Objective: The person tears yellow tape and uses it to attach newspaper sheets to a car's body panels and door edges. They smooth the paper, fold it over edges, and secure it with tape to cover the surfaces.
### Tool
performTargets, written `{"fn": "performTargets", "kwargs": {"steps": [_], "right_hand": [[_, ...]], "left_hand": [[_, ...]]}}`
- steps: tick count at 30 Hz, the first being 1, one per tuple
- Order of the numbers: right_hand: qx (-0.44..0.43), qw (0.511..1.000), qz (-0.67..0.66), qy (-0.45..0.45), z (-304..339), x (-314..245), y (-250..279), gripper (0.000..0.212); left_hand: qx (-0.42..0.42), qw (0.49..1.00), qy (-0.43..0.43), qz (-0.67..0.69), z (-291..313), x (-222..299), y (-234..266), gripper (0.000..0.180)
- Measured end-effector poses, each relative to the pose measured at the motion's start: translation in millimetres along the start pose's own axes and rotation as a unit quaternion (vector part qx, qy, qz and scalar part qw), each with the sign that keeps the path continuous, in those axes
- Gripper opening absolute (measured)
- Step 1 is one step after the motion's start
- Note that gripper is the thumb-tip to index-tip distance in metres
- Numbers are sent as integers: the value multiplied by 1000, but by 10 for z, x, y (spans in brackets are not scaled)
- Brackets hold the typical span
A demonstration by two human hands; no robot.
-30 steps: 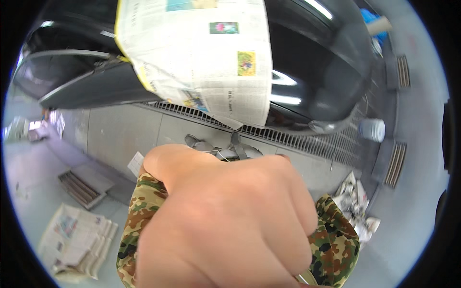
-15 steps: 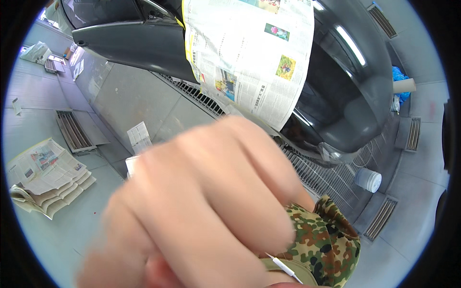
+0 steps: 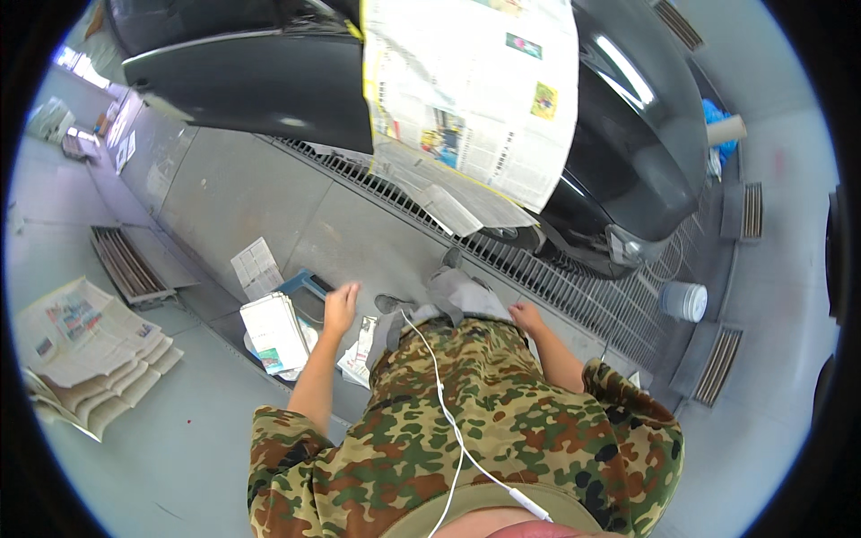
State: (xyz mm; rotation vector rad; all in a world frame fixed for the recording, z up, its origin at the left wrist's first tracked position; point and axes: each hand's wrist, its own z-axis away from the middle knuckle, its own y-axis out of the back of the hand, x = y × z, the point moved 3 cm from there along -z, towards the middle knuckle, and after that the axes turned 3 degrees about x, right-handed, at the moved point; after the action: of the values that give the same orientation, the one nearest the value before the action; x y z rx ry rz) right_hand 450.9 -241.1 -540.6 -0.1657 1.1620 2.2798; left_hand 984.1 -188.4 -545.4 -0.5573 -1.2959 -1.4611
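Beside the black car (image 3: 628,152) masked with newspaper (image 3: 475,99), our left hand (image 3: 340,306) and right hand (image 3: 526,316) hang wide and empty; a careless brush could tear the masking loose.

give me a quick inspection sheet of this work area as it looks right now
surface: grey concrete floor with a long metal grate under the car
job's things: black car with newspaper masking taped over it; newspaper stack near the left hand
clutter: newspaper pile far left, loose sheet, white bucket
grippers: left hand open and empty above the floor; right hand empty at the hip
cables: white earphone cord down the camouflage shirt
surroundings: floor vents, blue item and cardboard tube behind the car
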Motion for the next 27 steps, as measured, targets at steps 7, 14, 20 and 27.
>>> {"fn": "performTargets", "kwargs": {"steps": [7, 14, 20, 27], "right_hand": [[-23, 995, 95, 1, 21, 171, -174, 37], [-131, 978, 145, 67, -391, -1087, -124, 25], [-124, 971, 22, 205, -408, -2589, -138, 31], [-206, 935, 182, 225, -623, -2912, -583, 27]], "left_hand": [[48, 960, 249, -117, 1367, -2266, -142, 19], [205, 961, 168, 85, 1803, -1693, -25, 19], [186, 947, 260, 38, 2202, -1802, -283, 21], [205, 894, 353, 187, 2218, -1851, -449, 21]]}}
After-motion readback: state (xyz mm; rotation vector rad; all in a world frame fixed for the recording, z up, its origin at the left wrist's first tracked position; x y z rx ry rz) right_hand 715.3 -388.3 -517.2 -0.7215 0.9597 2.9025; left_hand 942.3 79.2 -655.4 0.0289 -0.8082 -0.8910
